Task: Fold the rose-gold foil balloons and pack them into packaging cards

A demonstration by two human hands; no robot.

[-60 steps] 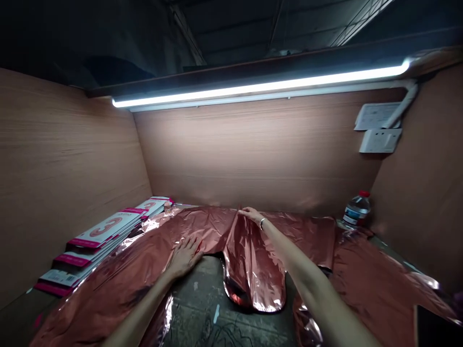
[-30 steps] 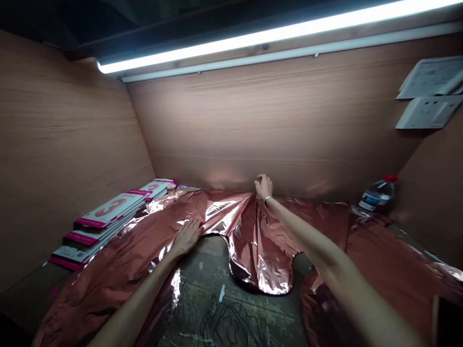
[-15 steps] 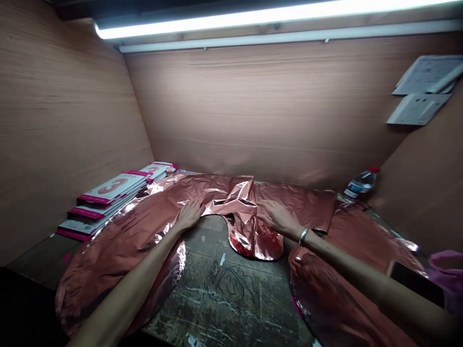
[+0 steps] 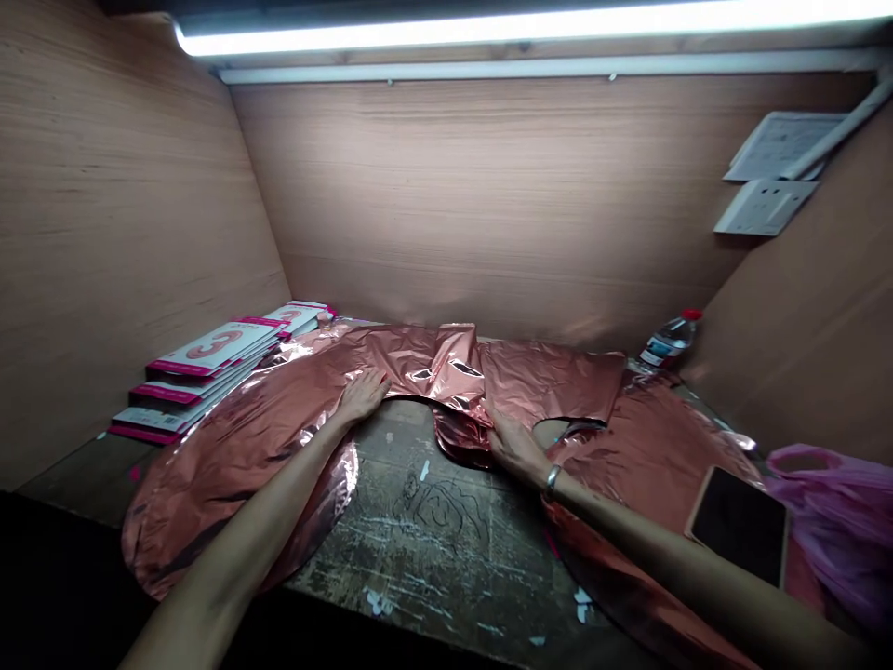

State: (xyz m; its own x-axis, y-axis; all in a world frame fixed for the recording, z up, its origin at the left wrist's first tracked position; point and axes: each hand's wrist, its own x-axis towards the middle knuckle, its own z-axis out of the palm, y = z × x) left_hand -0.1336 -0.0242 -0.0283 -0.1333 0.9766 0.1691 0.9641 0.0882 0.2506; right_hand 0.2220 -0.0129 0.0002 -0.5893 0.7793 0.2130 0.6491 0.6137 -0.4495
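A large flat rose-gold foil balloon (image 4: 279,419) lies spread over the worn table (image 4: 433,540), curving from front left to the right. My left hand (image 4: 361,395) rests flat, fingers apart, on the foil's inner edge. My right hand (image 4: 513,445), with a bracelet on its wrist, grips the rounded middle lobe (image 4: 457,437) of the foil, which is folded up toward the back. Crumpled foil (image 4: 446,358) sits just behind it.
A stack of pink-edged packaging cards (image 4: 209,368) printed with a "3" lies at the back left. A water bottle (image 4: 666,342) stands at the back right. A dark phone (image 4: 739,521) rests on the foil beside a pink plastic bag (image 4: 837,521). Wooden walls enclose three sides.
My right hand came back from the far edge of the foil to the middle lobe and took hold of it; the lobe is now folded shorter. My left hand stayed on the foil.
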